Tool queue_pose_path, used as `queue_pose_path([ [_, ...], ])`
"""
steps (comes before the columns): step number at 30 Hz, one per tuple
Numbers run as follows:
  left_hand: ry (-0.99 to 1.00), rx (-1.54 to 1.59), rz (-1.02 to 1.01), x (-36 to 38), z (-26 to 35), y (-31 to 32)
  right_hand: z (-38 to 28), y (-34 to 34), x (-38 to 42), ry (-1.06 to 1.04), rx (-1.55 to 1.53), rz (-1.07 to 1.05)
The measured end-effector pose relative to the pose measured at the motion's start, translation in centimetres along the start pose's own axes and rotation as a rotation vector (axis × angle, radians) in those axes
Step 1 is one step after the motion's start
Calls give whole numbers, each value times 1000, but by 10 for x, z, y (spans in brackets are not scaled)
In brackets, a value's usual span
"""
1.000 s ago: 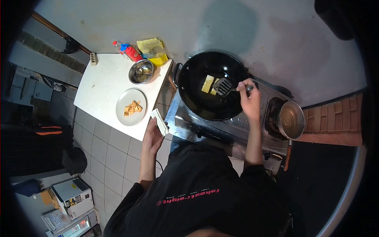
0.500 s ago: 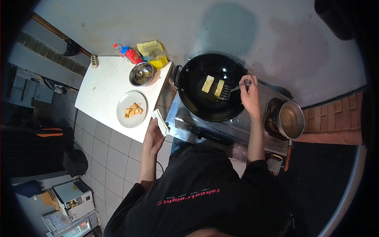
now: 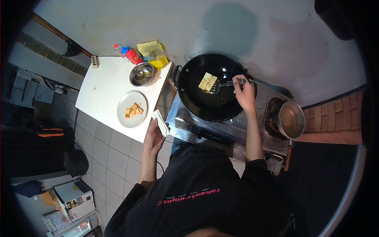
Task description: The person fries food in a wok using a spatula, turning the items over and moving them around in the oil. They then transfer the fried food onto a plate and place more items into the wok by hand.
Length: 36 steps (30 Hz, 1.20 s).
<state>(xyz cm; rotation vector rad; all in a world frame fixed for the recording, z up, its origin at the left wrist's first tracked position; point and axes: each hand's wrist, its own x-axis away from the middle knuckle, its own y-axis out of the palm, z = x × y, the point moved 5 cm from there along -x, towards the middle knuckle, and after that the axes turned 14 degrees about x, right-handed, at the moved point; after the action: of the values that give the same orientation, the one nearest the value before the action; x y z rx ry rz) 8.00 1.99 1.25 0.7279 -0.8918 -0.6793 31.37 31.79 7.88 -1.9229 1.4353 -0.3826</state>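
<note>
My right hand (image 3: 244,94) is closed round the handle of a slotted spatula (image 3: 225,84) over the black wok (image 3: 209,110). The spatula's blade touches two flat pale-yellow rectangular food pieces (image 3: 207,82), which lie side by side in the wok. Beside the stove's left edge, my left hand (image 3: 153,136) is closed on a flat white rectangular object (image 3: 160,123) whose kind I cannot make out. Near that hand, a plate (image 3: 123,118) on the white table holds several browned food pieces (image 3: 134,110).
A metal bowl (image 3: 141,74), a red bottle with a blue cap (image 3: 132,55) and a yellow packet (image 3: 158,59) stand at the back of the white table (image 3: 102,91). On the stove's (image 3: 189,122) right is a saucepan (image 3: 291,119), its handle pointing towards me.
My right hand and the spatula have moved left. The right food piece has been pushed against the left one, closing the gap between them. My left hand has stayed in place.
</note>
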Motion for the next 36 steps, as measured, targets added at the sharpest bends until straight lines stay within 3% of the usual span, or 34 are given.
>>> queue_pose_path([
  [7, 4, -8, 29, 3, 0, -1, -12, 6, 4, -28, -20, 4],
  [13, 10, -15, 34, 3, 1, 2, -43, 2, 15, -193, -29, 89],
  [23, -1, 5, 2, 3, 0, 1, -12, 15, 25, -93, -158, 78],
  [26, -8, 9, -8, 3, -1, 1, -15, 14, 37, -132, -151, 90],
  [28, -6, 2, -2, 1, -1, -2, -19, 14, 46, -273, -90, 156],
  [36, -5, -18, 6, 1, 0, -1, -10, 8, 77, -50, -264, 14],
])
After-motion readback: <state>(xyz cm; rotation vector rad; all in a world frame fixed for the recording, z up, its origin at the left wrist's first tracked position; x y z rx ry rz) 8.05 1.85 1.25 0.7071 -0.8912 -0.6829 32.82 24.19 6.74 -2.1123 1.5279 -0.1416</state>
